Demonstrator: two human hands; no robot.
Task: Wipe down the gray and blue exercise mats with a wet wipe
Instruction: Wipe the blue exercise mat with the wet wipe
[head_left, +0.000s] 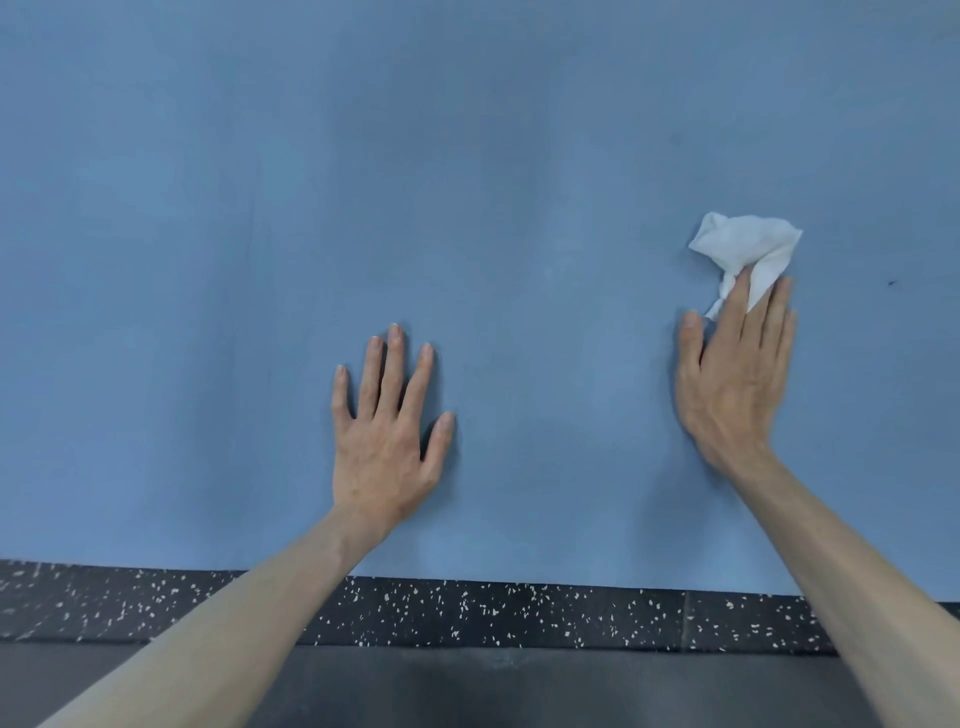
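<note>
The blue exercise mat (467, 182) fills most of the view. My left hand (387, 431) lies flat on it near the middle, fingers straight and spread. To the right, my right hand (737, 374) rests on the mat with straight fingers pressing down on the lower part of a crumpled white wet wipe (748, 247). Most of the wipe sticks out beyond the fingertips. The gray mat (519, 686) shows as a dark band along the bottom edge, partly covered by both forearms.
A strip of black rubber floor (493, 613) with white speckles runs between the blue mat and the gray mat. A small dark speck (892, 282) lies on the blue mat at the far right.
</note>
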